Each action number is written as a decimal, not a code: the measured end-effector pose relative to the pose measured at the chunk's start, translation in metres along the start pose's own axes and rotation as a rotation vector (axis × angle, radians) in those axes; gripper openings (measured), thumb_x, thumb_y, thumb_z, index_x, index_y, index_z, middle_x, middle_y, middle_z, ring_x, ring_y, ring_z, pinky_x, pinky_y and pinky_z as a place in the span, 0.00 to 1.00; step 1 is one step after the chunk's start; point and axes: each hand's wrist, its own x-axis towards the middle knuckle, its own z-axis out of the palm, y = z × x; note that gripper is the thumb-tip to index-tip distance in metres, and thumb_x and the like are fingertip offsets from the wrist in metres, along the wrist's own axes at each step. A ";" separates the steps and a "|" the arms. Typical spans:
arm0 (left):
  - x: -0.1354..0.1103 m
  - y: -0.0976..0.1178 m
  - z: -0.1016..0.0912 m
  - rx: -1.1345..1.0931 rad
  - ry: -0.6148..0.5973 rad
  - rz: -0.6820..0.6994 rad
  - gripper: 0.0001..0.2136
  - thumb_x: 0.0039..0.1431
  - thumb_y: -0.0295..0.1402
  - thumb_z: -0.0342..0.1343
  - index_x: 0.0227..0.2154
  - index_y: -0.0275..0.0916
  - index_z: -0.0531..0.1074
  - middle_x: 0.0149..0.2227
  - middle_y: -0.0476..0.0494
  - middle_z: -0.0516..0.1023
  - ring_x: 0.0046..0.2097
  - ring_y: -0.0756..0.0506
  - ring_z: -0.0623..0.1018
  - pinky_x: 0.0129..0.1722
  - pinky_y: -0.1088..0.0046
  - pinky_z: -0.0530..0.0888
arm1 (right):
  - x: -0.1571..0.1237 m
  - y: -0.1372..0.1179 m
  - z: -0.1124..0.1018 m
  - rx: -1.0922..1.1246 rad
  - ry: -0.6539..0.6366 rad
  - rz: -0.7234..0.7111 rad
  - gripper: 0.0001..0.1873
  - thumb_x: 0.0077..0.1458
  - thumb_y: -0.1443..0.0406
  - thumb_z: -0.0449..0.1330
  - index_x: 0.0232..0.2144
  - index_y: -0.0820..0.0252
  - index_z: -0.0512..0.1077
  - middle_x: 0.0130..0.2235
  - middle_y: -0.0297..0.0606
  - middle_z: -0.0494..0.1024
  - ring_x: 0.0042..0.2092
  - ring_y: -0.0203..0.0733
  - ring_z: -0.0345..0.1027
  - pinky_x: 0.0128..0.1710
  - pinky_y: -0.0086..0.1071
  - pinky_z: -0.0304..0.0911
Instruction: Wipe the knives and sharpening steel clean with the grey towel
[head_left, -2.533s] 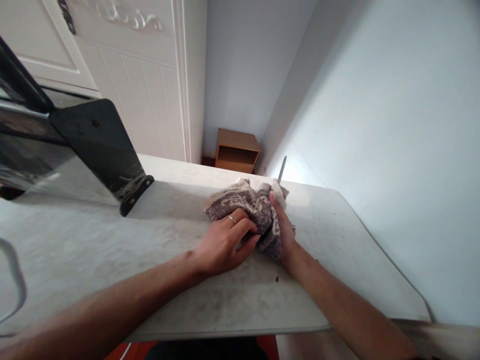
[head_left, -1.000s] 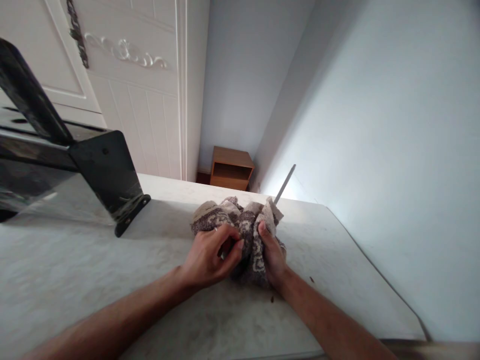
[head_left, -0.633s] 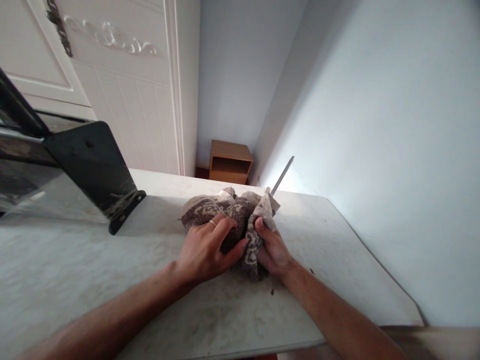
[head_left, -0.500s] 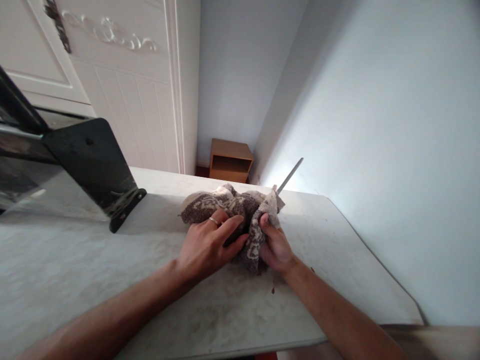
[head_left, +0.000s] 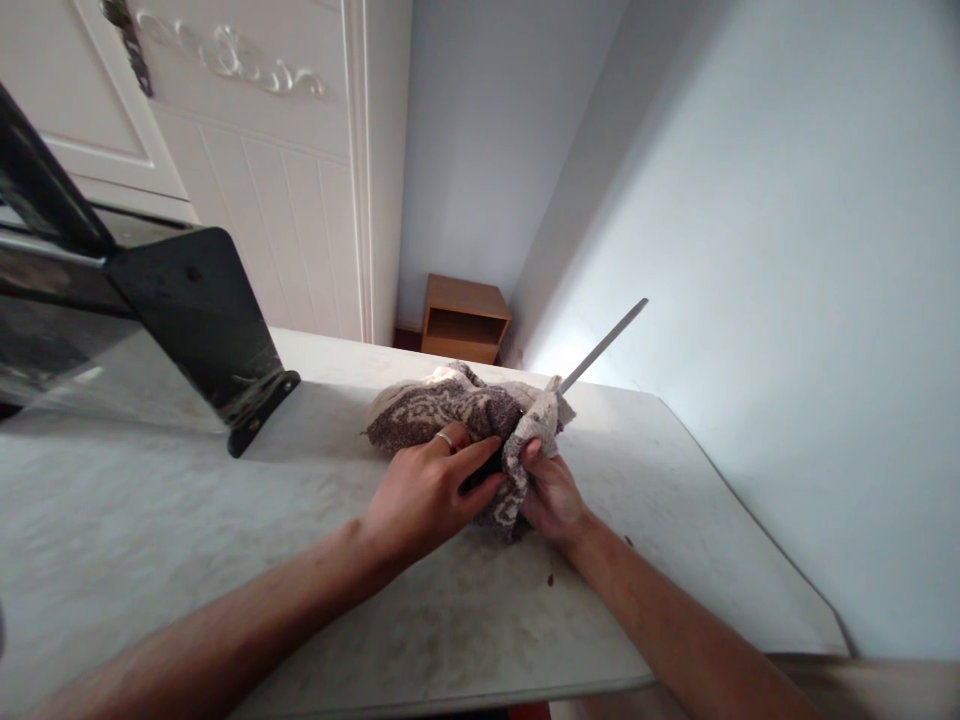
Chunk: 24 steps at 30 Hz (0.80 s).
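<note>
A crumpled brown and cream patterned cloth (head_left: 435, 412) lies bunched on the white table. My right hand (head_left: 553, 495) is closed round its right end, thumb on top, with the cloth folded about a knife. Out of that fold the knife's long, narrow grey blade (head_left: 604, 345) points up and to the right. My left hand (head_left: 427, 490), with a ring on one finger, rests against the cloth's near side. Its fingers curl round a dark part that looks like the knife's handle (head_left: 484, 475); the cloth hides where it joins the blade.
At the left of the table (head_left: 315, 620) stands a black metal bracket (head_left: 199, 320) with a clear panel. The table's right edge runs near a pale wall (head_left: 810, 300). Beyond are a white cabinet (head_left: 277, 220) and a small wooden stand (head_left: 465, 300). Small brown crumbs lie near my right wrist.
More of the blade now sticks out of the cloth, reaching farther up and right. My left hand has moved slightly right, closer to my right hand.
</note>
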 end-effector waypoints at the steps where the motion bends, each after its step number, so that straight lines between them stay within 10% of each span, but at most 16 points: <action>1: 0.000 0.001 -0.001 0.013 -0.014 -0.015 0.16 0.62 0.41 0.55 0.51 0.45 0.74 0.39 0.43 0.76 0.34 0.45 0.79 0.31 0.69 0.75 | 0.000 0.000 0.000 -0.003 -0.001 -0.001 0.24 0.35 0.50 0.76 0.32 0.57 0.78 0.34 0.38 0.82 0.41 0.49 0.77 0.40 0.38 0.75; 24: 0.006 0.013 -0.012 0.074 -0.234 -0.272 0.03 0.57 0.35 0.52 0.32 0.43 0.67 0.32 0.44 0.75 0.34 0.40 0.78 0.29 0.69 0.64 | 0.001 0.005 0.005 -0.102 -0.021 -0.077 0.23 0.29 0.60 0.78 0.31 0.57 0.79 0.30 0.33 0.79 0.34 0.43 0.73 0.37 0.35 0.68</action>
